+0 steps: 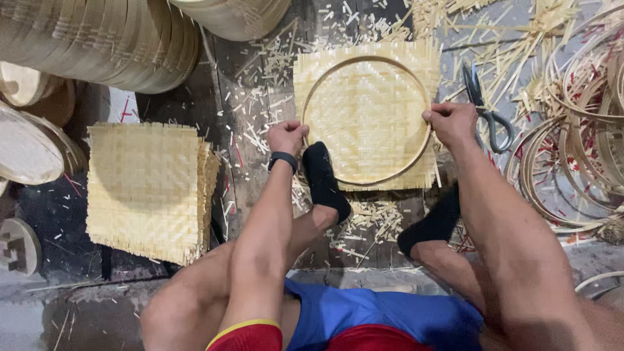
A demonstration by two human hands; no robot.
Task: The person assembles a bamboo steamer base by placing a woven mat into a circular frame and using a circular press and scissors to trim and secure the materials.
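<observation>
A square woven bamboo mat lies on the floor in front of me, with a thin round bamboo hoop laid on top of it. My left hand is closed on the hoop's left side and the mat edge there. My right hand grips the hoop's right side. My left foot in a black sock presses on the mat's near edge, inside the hoop. My other black-socked foot rests just below the mat's right corner.
A stack of woven square mats sits to the left. Black scissors lie right of the mat. Several loose bamboo hoops pile at the right. Stacked round bamboo rims fill the upper left. Bamboo offcuts litter the floor.
</observation>
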